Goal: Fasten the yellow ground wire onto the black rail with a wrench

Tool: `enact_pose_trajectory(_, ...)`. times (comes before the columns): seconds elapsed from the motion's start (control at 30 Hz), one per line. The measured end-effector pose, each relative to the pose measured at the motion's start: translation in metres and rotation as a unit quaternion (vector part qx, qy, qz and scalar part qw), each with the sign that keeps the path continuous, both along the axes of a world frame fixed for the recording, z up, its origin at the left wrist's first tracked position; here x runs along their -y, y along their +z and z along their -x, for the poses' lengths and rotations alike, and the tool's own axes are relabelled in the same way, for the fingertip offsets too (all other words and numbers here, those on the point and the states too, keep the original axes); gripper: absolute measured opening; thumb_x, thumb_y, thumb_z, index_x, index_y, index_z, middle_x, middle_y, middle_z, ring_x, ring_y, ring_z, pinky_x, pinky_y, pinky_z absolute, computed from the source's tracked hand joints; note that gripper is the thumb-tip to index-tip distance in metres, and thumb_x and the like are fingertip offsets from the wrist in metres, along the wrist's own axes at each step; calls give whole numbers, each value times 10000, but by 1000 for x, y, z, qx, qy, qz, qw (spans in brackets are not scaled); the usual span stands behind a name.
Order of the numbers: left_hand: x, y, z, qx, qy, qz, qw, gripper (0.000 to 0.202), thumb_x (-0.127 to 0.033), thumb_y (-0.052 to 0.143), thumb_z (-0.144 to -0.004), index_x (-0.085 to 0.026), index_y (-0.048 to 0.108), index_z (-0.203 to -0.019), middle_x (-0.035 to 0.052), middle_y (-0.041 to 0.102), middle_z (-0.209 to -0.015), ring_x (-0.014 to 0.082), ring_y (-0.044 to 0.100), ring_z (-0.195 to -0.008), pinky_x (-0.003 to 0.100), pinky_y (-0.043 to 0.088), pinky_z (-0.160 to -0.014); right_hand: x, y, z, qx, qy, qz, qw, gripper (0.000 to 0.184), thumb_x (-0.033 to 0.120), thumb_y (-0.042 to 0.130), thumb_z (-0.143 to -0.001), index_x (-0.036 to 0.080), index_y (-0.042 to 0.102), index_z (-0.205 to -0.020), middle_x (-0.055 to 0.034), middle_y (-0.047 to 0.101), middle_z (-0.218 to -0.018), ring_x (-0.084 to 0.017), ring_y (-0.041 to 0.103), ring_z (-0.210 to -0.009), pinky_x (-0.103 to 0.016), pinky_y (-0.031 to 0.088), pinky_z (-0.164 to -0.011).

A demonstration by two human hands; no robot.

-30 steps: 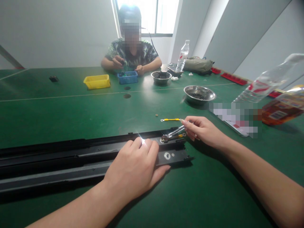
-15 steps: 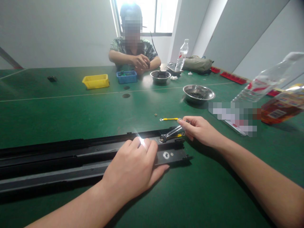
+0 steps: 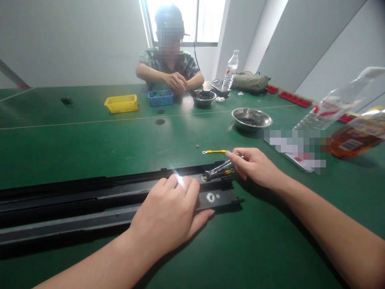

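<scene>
A long pair of black metal rails (image 3: 120, 192) lies across the table on the left, its end near the middle. My left hand (image 3: 170, 210) is wrapped over the rails near that end, with the thumb along the near edge. In my right hand (image 3: 255, 165) is a shiny wrench (image 3: 221, 167), gripped by its far end. The wrench's head sits around a fastener inside the far rail. Beside it, a yellow lead (image 3: 227, 171) with a ring terminal sticks out past the rail end. Another yellow lead (image 3: 215, 151) lies beyond, close to my right fingertips. A small nut (image 3: 197, 145) lies nearby.
Metal bowls (image 3: 252, 120) with dark small parts, a yellow bin (image 3: 122, 104) and a blue bin (image 3: 161, 98) stand farther back. At right are a water bottle (image 3: 325, 108), an amber drink bottle (image 3: 357, 138) and a blurred flat object (image 3: 296, 154). A co-worker (image 3: 171, 66) sits opposite.
The wrench and my right hand have shifted very slightly; my left hand stays put. Across the table, the co-worker's hands have lowered and come together, and the dark item held there no longer shows.
</scene>
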State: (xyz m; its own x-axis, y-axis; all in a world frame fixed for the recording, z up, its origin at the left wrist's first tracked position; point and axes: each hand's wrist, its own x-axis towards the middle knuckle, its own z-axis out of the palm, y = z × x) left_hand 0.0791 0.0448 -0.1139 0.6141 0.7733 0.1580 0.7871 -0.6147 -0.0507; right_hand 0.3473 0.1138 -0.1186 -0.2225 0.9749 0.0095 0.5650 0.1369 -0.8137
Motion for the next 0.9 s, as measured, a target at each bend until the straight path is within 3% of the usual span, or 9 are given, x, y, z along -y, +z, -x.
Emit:
enact_pose_trajectory(0.4,1,2,3,11,-6,-9,1000,429,-614,454,-981,-206,573,-1039,88,614,-946,300,542,-875,457,452,-743,-2,-1,-4,-61,24,-1,998,512,613,592,-971,217,499,-661,44,523,-491,-116,459,-459,-279,353,-517)
enact_pose_trajectory(0.7,1,2,1,9,-4,-1,1000,419,-607,440,-988,-211,559,-1056,83,607,-965,305,537,-889,463,451,-750,-1,-1,1,-41,14,-2,999,503,600,576,-984,218,505,-664,42,528,-487,-120,465,-456,-277,355,-512)
enact_pose_trajectory(0.9,0,2,2,9,-2,4,1000,422,-608,430,-992,-212,559,-1059,84,607,-954,308,537,-888,463,447,-750,0,3,0,10,13,43,999,504,593,574,-978,225,474,-649,45,513,-436,-124,466,-410,-276,331,-486)
